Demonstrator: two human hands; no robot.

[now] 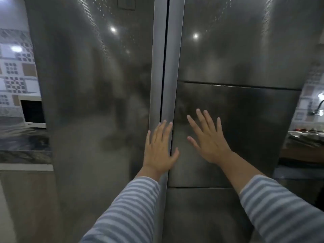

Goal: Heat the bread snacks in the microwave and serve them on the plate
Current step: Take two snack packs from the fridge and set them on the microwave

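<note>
A person in blue-and-white striped sleeves stands close against a tall, dark brushed-steel two-door refrigerator point(98, 102). Both hands are spread flat with straight fingers and grasp nothing. The left hand point(160, 148) lies over the vertical seam between the doors, its thumb reaching onto the right door. The right hand point(207, 137) rests or hovers against a dark rectangular panel point(245, 128) set into the right door. Palms laid like this suggest pushing the doors closed or steadying them, rather than pulling them open.

A white microwave with a dark window point(32, 112) sits on the grey stone counter point(24, 142) to the left, well apart from both hands. A faucet point(318, 109) shows at the far right. No bread snacks and no plate are in sight, so the heating looks not yet begun.
</note>
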